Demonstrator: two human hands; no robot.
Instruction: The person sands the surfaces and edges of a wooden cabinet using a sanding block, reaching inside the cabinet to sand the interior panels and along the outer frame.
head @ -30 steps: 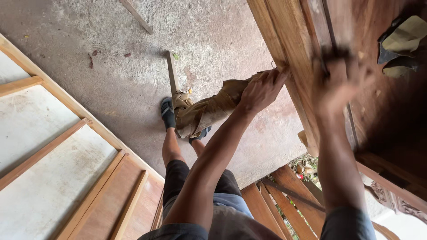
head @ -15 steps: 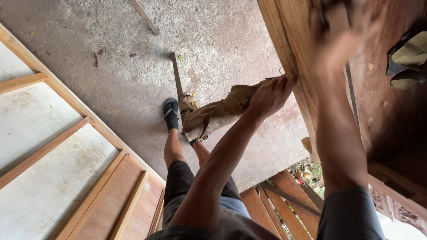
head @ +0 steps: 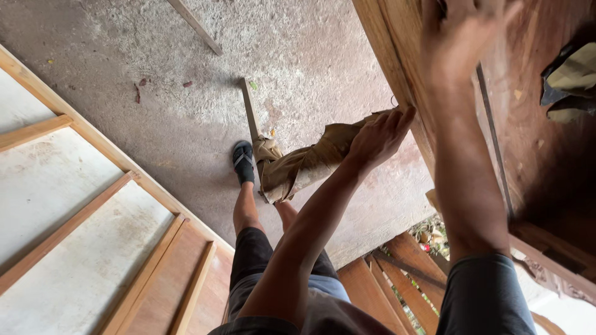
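Note:
My left hand (head: pixel 379 138) grips a crumpled tan cloth (head: pixel 298 169) and presses against the edge of a large reddish-brown wooden panel (head: pixel 534 155) on the right. The cloth hangs down from that hand toward the floor. My right hand (head: pixel 464 38) is raised over the face of the panel, blurred by motion, with its fingers spread and nothing visible in it. A thin dark metal rod (head: pixel 492 133) runs along the panel below that hand.
My foot in a dark sandal (head: pixel 243 162) stands on the rough concrete floor (head: pixel 186 124). Light wooden frames with white panels (head: pixel 74 205) lie at the left. A thin wooden strip (head: pixel 250 111) lies on the floor, brown boards (head: pixel 397 273) lean below, and a bundle of cloth (head: pixel 568 77) lies on the panel.
My right hand has slid upward along the panel, toward the top of the view. The left hand keeps its hold on the cloth at the panel's edge.

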